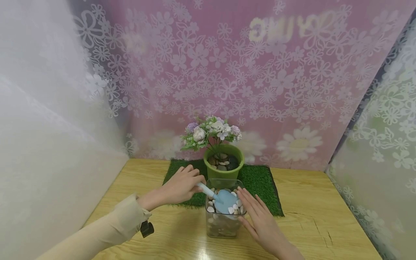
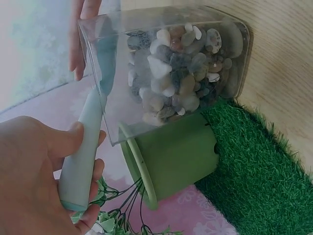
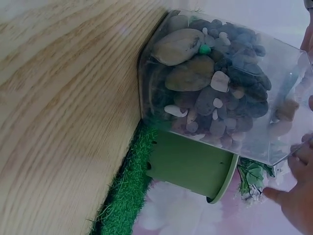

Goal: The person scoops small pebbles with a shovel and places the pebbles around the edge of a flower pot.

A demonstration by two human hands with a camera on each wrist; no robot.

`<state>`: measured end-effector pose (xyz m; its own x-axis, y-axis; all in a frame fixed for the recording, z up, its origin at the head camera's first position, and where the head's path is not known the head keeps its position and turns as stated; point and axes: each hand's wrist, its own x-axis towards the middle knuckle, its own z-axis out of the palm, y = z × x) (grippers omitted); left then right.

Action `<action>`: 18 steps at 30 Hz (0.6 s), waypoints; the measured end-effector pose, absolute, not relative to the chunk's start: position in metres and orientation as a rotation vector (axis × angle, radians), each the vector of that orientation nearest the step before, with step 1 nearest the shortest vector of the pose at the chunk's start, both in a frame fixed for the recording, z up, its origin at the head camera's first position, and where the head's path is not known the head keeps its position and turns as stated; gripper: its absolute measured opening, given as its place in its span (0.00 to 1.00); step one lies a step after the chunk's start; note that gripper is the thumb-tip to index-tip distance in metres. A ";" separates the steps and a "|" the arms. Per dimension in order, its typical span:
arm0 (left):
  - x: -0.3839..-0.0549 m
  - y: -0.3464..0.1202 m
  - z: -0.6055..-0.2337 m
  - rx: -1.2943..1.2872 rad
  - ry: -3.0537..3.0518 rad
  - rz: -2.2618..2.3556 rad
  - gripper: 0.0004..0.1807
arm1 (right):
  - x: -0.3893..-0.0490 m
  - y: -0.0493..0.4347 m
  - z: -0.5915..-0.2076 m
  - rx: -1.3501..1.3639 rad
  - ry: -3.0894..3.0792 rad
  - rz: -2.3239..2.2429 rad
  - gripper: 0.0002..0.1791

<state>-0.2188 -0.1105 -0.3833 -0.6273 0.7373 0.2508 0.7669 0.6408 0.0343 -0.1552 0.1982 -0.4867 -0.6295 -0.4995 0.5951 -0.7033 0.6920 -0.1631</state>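
My left hand (image 1: 182,185) grips the pale blue handle of a small garden trowel (image 1: 225,199), coming in from the left. The trowel's blade lies inside the top of a clear square container (image 1: 224,233), with a few white pebbles at its front edge. Mixed pebbles (image 2: 161,73), white, grey and brown, fill much of the container, as the left wrist view shows through its wall. On the other side my right hand (image 1: 262,223) has its fingers extended along the right rim, fingertips beside the blade. Its thumb sits lower, near the container's front right corner.
Right behind the container stands a green flowerpot (image 1: 223,174) with stones and artificial flowers (image 1: 212,131). The pot is on a green turf mat (image 1: 260,186) laid over the wooden table (image 1: 312,216). A pink floral curtain (image 1: 221,79) hangs behind.
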 end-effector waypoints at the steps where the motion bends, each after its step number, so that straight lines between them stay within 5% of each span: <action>1: -0.218 -0.111 -0.384 -1.218 -2.662 -0.218 0.08 | -0.155 0.199 -0.487 0.900 -2.399 0.519 0.39; 18: -0.206 -0.111 -0.390 -1.096 -2.723 -0.437 0.07 | -0.157 0.201 -0.490 0.799 -2.430 0.508 0.42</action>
<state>-0.2060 -0.1113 -0.3899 -0.7141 0.6472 0.2668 0.6982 0.6861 0.2044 -0.1569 0.2006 -0.4904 -0.6865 -0.4324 0.5846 -0.6303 0.7548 -0.1819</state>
